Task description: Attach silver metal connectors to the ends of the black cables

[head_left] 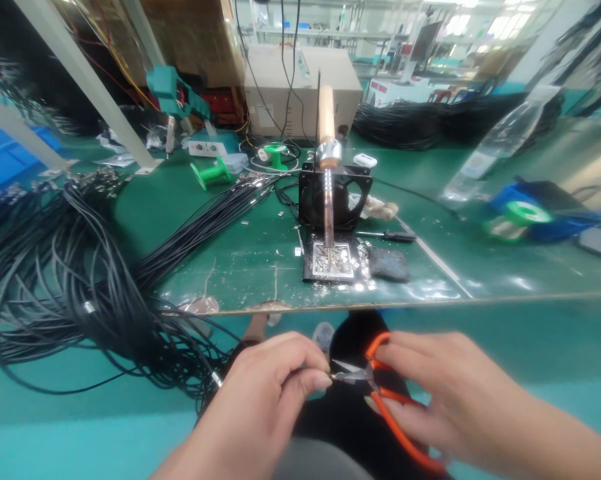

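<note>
My left hand (273, 393) is closed in a pinch, thumb against forefinger, on a cable whose small tip (333, 377) pokes out at the fingertips. Most of that cable is hidden by the hand. In my right hand (445, 380) are scissors (363, 375) with orange handles. Their blades are parted and point left, right by the cable tip; whether they touch it I cannot tell. Both hands are over my lap, in front of the table edge. A large bundle of black cables (120, 267) hangs off the table to the left of my left hand.
A soldering iron (329, 180) stands tip down over a tray of small metal pieces (333, 260), before a black fan (307, 193). Nearby lie a screwdriver (397, 236) and a dark pad (389, 265). A plastic bottle (495, 147) and green spool (527, 213) are at right.
</note>
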Tool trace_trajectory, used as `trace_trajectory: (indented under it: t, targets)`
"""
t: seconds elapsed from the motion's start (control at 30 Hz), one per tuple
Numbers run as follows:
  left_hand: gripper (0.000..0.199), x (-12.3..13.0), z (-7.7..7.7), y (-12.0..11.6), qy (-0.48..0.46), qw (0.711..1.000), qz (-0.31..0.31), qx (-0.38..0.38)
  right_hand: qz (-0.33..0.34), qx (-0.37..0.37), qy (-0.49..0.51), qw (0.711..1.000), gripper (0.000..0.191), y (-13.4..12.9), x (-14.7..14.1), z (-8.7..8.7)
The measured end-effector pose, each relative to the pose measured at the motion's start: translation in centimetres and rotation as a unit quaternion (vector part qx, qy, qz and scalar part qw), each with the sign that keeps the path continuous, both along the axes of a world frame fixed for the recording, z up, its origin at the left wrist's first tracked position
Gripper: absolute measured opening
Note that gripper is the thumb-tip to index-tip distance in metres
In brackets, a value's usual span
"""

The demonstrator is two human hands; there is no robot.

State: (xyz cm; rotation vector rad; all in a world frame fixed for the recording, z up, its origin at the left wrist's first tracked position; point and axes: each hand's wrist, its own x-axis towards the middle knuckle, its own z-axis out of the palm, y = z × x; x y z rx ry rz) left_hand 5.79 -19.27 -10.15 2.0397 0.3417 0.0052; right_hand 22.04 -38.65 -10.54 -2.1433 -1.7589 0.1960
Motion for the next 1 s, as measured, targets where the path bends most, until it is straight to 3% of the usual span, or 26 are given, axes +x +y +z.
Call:
trace_trajectory:
  t: [0.43,1.0]
  targets:
    - [0.021,0.2,-0.4,-0.1,0.002,1.0,-0.001,0.02,0.05,-0.02,-0.026,0.998,0.017,-0.1,1.0,-0.4]
    - [0.02,0.3,-0.8,0.0,-0.01,1.0,0.008,0.027,0.058,-0.023,-0.005,0.998,0.02,-0.2,1.6,-0.6]
